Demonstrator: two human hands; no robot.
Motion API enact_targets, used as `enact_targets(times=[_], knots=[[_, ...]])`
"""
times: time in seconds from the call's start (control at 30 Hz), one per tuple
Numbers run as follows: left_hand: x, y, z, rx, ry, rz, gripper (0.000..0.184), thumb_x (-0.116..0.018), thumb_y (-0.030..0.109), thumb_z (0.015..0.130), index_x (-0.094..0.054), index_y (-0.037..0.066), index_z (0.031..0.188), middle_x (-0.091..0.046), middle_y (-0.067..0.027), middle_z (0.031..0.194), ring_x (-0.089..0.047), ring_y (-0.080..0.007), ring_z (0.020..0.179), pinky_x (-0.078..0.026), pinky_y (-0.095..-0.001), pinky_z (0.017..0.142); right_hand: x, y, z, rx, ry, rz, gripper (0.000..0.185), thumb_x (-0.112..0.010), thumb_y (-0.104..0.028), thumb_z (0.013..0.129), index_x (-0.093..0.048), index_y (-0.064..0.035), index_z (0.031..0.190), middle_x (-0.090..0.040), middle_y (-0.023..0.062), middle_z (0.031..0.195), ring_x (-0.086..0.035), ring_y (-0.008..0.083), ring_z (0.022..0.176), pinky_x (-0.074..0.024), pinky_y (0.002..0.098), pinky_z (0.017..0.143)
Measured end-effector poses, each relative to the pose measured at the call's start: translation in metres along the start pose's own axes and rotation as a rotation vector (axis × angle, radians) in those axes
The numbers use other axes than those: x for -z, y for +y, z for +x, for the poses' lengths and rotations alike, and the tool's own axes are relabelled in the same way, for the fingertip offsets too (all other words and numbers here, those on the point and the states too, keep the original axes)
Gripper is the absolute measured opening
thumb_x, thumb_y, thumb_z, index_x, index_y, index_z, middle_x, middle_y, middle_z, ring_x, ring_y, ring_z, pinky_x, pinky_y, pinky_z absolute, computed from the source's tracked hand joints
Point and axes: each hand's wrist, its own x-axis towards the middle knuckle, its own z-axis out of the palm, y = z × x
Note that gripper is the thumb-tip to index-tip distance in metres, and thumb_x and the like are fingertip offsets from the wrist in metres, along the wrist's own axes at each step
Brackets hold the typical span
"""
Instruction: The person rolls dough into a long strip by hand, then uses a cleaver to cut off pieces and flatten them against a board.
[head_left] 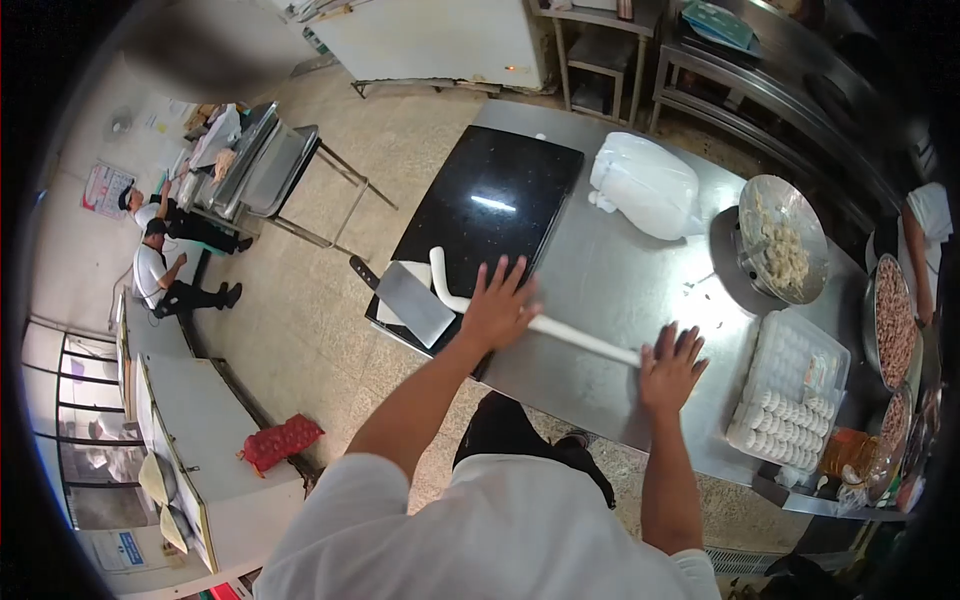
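As left hand [500, 308] and right hand [672, 371] lie spread on a dough rope [588, 341], the apparent rolling next needs even pressure.

I'm viewing speckled floor [330, 340] | pale wall [82, 268] and barred window [92, 406] standing left | steel shelving [712, 62] lining upper right | glare [712, 312] lighting worktop [590, 290]

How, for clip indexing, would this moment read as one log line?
left hand: on dough rope | right hand: on rope's right end | cleaver: unheld

Smooth matt dough [585, 340], shiny metal tabletop [630, 285].
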Motion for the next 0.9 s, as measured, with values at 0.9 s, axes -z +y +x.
enact_targets(times=[0.9], knots=[[0.005, -0.076, 0.072, -0.670, -0.049, -0.463, 0.052, -0.054, 0.041, 0.102, -0.056, 0.009, 0.143, -0.045, -0.0171, 0.155, -0.032, -0.0384, 0.150, -0.021, -0.0600, 0.122, -0.034, -0.073, -0.034, -0.424, 0.141, -0.024, 0.065, -0.047, -0.054, 0.102, -0.050, -0.0114, 0.151, -0.035, 0.0237, 0.161, -0.027, 0.0451, 0.151, -0.0161, 0.0633, 0.121]])
